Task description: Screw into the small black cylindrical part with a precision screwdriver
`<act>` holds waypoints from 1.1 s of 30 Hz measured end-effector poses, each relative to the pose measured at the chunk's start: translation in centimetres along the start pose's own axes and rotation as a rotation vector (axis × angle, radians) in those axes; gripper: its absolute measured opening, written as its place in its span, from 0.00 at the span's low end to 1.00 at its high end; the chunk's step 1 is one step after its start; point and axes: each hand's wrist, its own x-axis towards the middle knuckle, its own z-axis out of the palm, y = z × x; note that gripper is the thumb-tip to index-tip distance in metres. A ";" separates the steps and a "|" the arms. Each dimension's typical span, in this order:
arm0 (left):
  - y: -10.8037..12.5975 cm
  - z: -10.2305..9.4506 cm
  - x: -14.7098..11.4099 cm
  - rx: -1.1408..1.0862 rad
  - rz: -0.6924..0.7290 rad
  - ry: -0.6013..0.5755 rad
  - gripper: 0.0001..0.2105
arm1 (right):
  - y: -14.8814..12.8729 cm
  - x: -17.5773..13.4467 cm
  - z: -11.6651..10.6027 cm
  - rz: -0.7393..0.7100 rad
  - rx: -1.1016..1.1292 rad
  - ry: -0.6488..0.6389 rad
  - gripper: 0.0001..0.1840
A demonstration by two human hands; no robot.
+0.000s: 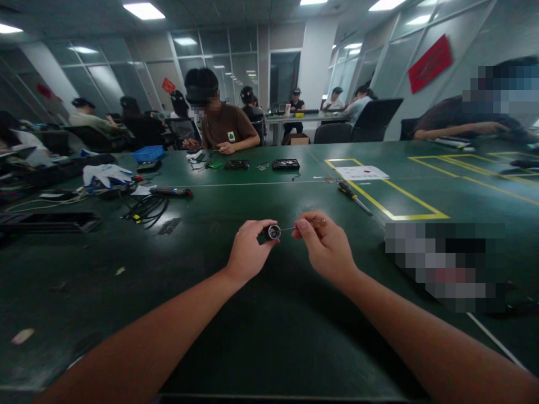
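Note:
My left hand [248, 249] pinches a small dark round part with a shiny metal face [273, 232] just above the green table [261, 336]. My right hand [324, 244] holds a thin wire [288, 228] between thumb and forefinger, and the wire runs to the round part. Both hands sit close together in the middle of the view, a little above the table surface.
A screwdriver [353, 196] lies by a yellow taped box [387, 193] with a white paper [362, 172]. Black cables [145, 210], white gloves [105, 175] and a blue bin [148, 153] are at left. A person in brown [223, 126] works across the table beside dark parts [285, 164].

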 end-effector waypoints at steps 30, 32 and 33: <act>0.3 -0.3 0.2 0.051 0.010 0.078 0.18 | 0.6 -0.1 0.5 0.050 0.221 0.007 0.15; 0.3 -0.3 0.2 0.052 0.017 0.081 0.18 | 0.7 -0.2 0.6 0.028 0.181 0.002 0.14; 0.3 -0.3 0.2 0.052 0.020 0.084 0.18 | 0.7 -0.3 0.6 0.019 0.163 0.000 0.14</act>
